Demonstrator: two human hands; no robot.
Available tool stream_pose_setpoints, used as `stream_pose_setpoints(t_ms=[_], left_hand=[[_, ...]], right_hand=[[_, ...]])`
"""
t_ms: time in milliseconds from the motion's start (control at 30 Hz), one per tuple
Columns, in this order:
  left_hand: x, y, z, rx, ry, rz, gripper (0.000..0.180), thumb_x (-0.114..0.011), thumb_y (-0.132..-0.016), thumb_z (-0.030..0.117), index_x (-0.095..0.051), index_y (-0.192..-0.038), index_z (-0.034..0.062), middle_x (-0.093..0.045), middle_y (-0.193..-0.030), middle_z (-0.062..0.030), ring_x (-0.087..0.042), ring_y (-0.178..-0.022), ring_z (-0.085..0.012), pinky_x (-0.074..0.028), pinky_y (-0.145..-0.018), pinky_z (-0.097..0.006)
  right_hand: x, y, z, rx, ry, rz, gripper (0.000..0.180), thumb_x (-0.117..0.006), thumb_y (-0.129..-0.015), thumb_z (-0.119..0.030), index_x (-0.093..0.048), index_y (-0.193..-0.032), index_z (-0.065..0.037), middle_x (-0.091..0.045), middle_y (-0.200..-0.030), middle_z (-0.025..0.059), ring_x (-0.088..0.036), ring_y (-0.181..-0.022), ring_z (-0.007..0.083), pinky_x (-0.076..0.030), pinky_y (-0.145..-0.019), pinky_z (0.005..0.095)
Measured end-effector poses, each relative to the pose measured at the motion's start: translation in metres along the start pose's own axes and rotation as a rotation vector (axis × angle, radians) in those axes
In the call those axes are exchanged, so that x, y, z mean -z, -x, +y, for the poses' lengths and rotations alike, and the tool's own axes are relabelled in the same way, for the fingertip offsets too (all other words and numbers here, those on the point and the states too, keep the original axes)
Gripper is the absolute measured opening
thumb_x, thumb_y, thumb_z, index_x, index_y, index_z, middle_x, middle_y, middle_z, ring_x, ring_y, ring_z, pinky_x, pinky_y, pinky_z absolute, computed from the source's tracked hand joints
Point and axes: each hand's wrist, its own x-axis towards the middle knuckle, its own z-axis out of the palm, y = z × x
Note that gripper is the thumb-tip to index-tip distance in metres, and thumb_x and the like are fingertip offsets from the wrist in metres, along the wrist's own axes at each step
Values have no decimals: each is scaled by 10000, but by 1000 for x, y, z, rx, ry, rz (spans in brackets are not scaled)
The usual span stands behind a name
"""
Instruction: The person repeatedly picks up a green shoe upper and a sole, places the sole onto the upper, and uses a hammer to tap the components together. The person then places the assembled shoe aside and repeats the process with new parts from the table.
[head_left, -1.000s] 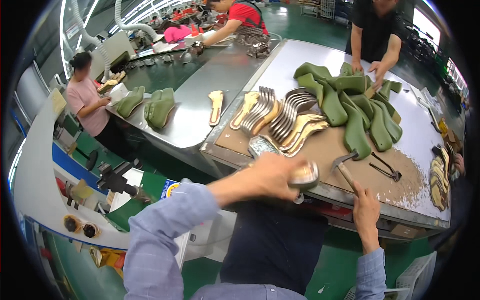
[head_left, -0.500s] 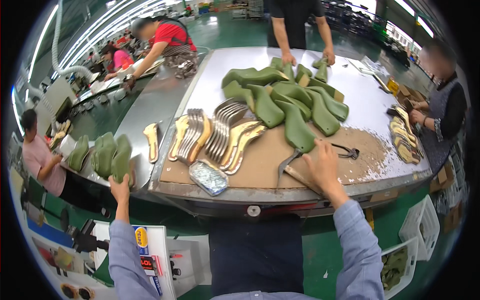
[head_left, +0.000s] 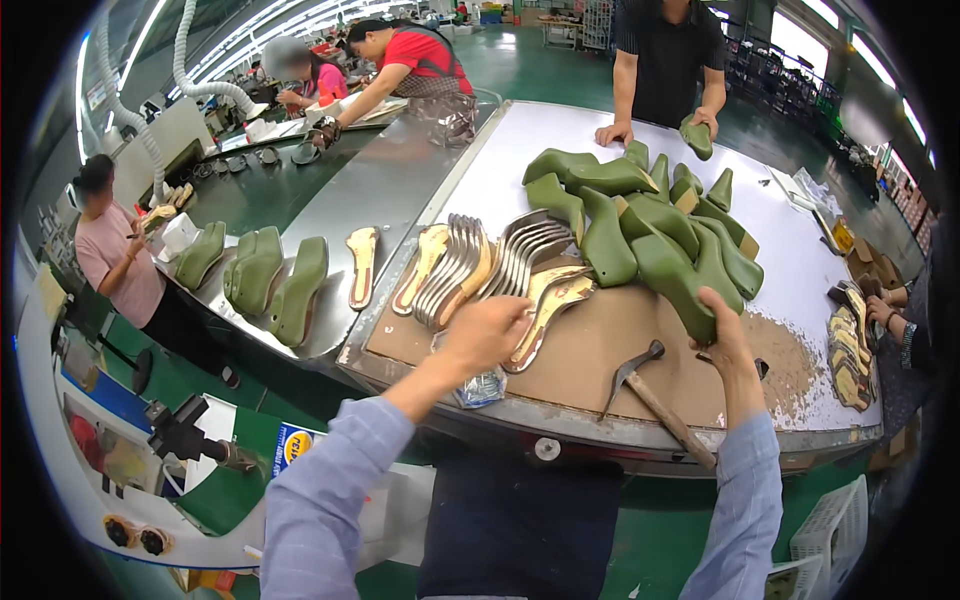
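Note:
My left hand (head_left: 484, 338) is at the near end of the insole pile, its curled fingers closed at the edge of a gold-and-brown insole (head_left: 553, 306). More insoles (head_left: 460, 275) stand on edge beside it in a curved row. My right hand (head_left: 730, 345) grips the near end of a green shoe last (head_left: 672, 275), which lies against a heap of green lasts (head_left: 655, 213). Between my hands a hammer (head_left: 655, 400) with a wooden handle lies on the brown board. Pincers (head_left: 760, 368) are mostly hidden behind my right hand. A clear packet (head_left: 480, 388) lies partly under my left forearm.
Several green lasts (head_left: 300, 290) and a single insole (head_left: 362, 268) stand or lie on the metal table at left. Across the table a person holds a last (head_left: 697, 137). Another person at right handles insoles (head_left: 850, 350). White crates (head_left: 830, 530) are at lower right.
My left hand has let go of a last on the metal table and moved right to the insoles. My right hand has gone from above the hammer to a last. The view has shifted.

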Motion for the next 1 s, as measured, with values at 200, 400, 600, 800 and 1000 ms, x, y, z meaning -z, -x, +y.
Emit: stream_pose_setpoints(t_ms=[200,400,600,800,1000], left_hand=[[-108,-46,-2,-103,-557,27,550,-871,-675,279,-609,-1073,5,-581,-1073,-159,-616,-993,-323,-559,-768,-422],[-81,-85,1,243,-108,167,209,-607,-913,131,-692,-1062,11,-687,-1009,-179,-700,-912,-324,-567,-789,-432],[-63,-90,31,169,225,874,501,-513,-1042,358,-540,-1236,-102,-689,-946,-309,-662,-928,-473,-512,-799,-503],[-57,30,178,455,1104,206,669,-504,-1023,566,-418,-1428,40,-606,-1169,-106,-597,-1100,-208,-481,-977,-366],[-18,81,152,739,1977,222,446,-581,-981,449,-602,-1206,65,-666,-1062,-81,-661,-932,-190,-553,-855,-351]], right_hand=[[23,133,74,277,-917,-121,769,-624,-897,-590,-472,-1493,-128,-617,-1346,115,-655,-1068,334,-609,-664,507],[11,231,99,306,-798,-476,1108,-684,-866,-614,-136,-1581,31,-551,-1192,220,-618,-1076,353,-634,-603,548],[-20,240,93,389,-621,-383,978,-715,-839,-503,-278,-1548,12,-569,-1146,186,-634,-1024,310,-641,-653,453],[-90,219,47,704,236,-65,953,-693,-770,-543,-435,-1463,57,-463,-1469,205,-479,-1347,310,-397,-1100,422],[-138,243,55,881,519,-109,1003,-460,-912,-794,-466,-1412,75,-328,-1545,322,-378,-1414,456,-322,-1149,501]])
